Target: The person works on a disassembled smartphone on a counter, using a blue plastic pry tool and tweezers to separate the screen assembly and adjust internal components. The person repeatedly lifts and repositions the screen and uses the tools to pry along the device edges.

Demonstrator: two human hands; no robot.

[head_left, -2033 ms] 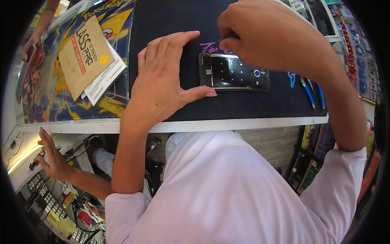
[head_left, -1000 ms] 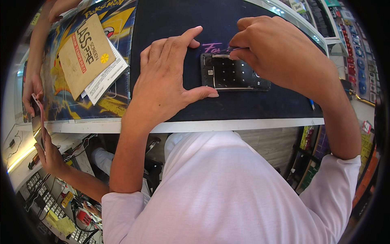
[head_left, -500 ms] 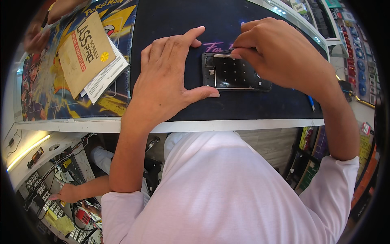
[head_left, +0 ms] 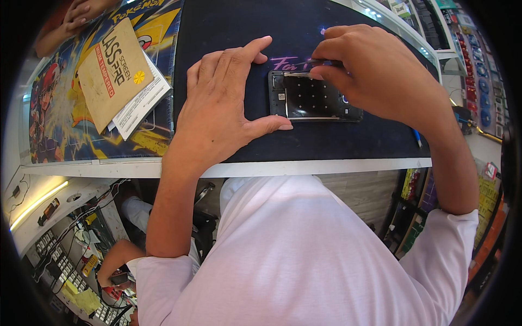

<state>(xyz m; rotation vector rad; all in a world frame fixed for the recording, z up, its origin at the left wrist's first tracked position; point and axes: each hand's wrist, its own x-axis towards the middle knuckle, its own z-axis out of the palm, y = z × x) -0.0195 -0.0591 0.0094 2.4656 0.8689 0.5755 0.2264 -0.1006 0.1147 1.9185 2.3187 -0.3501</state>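
Note:
On the dark mat lies a black phone frame [head_left: 312,98], its shiny inner panel dotted and edged by pale strips along both long sides. My left hand [head_left: 220,95] is open, fingers spread to the left of the frame. The left thumb tip rests at or just beside the frame's near left corner. Over the far right part of the frame, my right hand [head_left: 364,73] is closed in a pinch on a thin dark tool [head_left: 325,63]. Most of the tool is hidden by the fingers, so I cannot make out its exact kind. Its end is near the far long edge.
A brown cardboard envelope [head_left: 111,76] and white papers [head_left: 144,108] lie on a colourful cartoon mat [head_left: 60,125] at left. A blue pen-like tool [head_left: 417,138] lies at right. Another person's hands [head_left: 79,16] are at far left; another person's arm [head_left: 117,258] is below left.
My right fingers and the thin tool have shifted slightly at the far edge. My left hand stays put. The other people's hands at far left and below left have moved.

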